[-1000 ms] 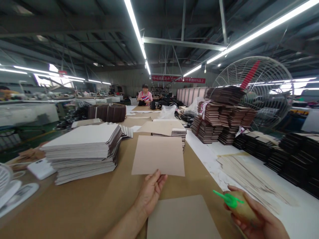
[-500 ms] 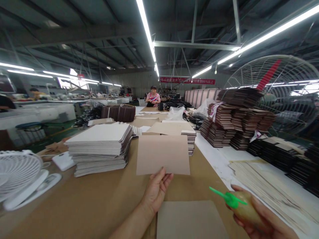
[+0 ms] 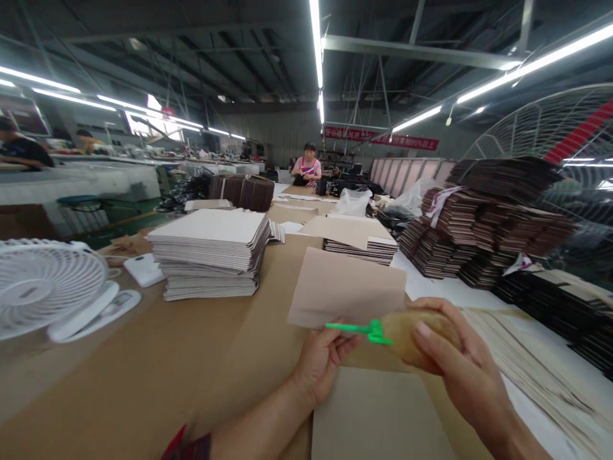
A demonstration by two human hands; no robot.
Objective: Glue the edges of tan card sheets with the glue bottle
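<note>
My left hand (image 3: 325, 361) pinches the near edge of a beige rectangular sheet of board (image 3: 347, 284), which is held tilted above the table. In my right hand (image 3: 462, 358) is a yellowish squeeze bottle (image 3: 407, 335) with a green nozzle, most likely a glue bottle. The bottle lies nearly level, its thin tip pointing left, just over my left fingers and the sheet's near edge. Below, a second greyish-beige board (image 3: 378, 415) lies flat on the brown table covering (image 3: 201, 364). Part of my left fingers is hidden behind the nozzle.
A tall stack of white boards (image 3: 211, 252) stands at left, beside a white fan (image 3: 48, 287) and a white device (image 3: 143, 270). Ahead is another board stack (image 3: 359, 249). Bundled brown pieces (image 3: 460, 223) and black ones (image 3: 555, 306) line the right. A person (image 3: 306, 167) is at the far end.
My right hand has brought the bottle up and left, from the right side to the sheet's near edge. The sheet has tilted in my left hand, and the whole view has shifted.
</note>
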